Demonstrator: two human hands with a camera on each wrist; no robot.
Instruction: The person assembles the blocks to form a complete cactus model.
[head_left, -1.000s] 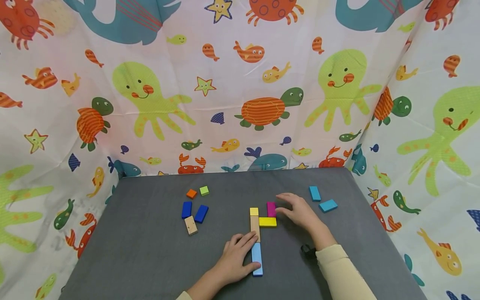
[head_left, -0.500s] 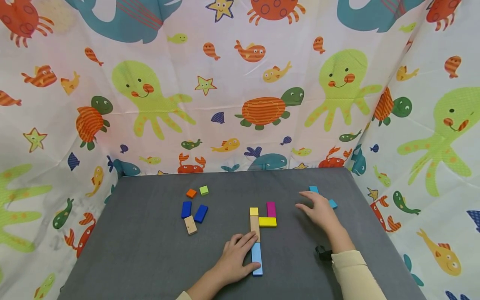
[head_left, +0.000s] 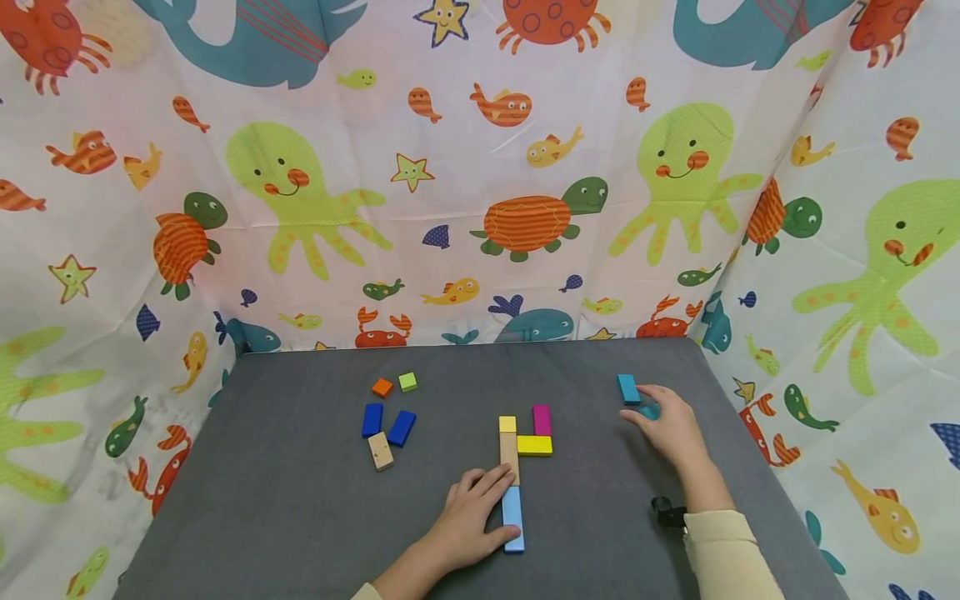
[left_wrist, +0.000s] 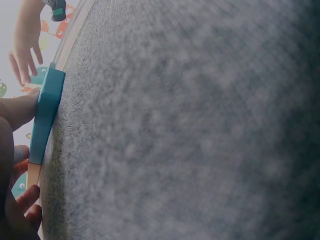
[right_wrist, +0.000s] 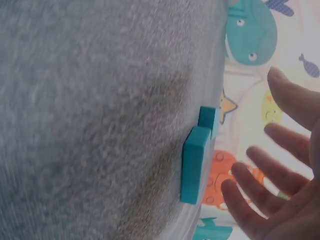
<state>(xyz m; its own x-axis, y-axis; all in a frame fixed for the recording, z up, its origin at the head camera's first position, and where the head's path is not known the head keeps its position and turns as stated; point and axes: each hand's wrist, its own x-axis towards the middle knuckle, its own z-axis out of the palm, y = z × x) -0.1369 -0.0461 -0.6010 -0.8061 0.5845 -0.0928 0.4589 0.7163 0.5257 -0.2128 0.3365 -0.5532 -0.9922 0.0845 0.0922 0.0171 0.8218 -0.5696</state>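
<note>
My left hand (head_left: 471, 517) rests with its fingertips on the tan block (head_left: 509, 457) and its thumb on the light blue block (head_left: 513, 525); the two lie end to end. At the right, my right hand (head_left: 675, 429) hovers over a teal block (head_left: 649, 412), partly covering it, with thumb and fingers spread apart. Another teal block (head_left: 628, 389) lies just beyond its fingertips. In the right wrist view the fingers stand apart from both teal blocks, the nearer one (right_wrist: 194, 165) in full sight. A yellow block (head_left: 535, 446) touches the tan block's right side, a magenta block (head_left: 542, 420) above it.
A small pale yellow block (head_left: 507, 424) caps the tan block. On the left of the grey table (head_left: 300, 500) lie orange (head_left: 382, 387) and green (head_left: 408, 382) blocks, two dark blue blocks (head_left: 372, 420) and a wooden block (head_left: 381, 451). A patterned curtain (head_left: 450, 208) hangs behind.
My right hand has moved rightward from beside the magenta block to above the teal blocks. My left hand has stayed on the tan and light blue blocks.
</note>
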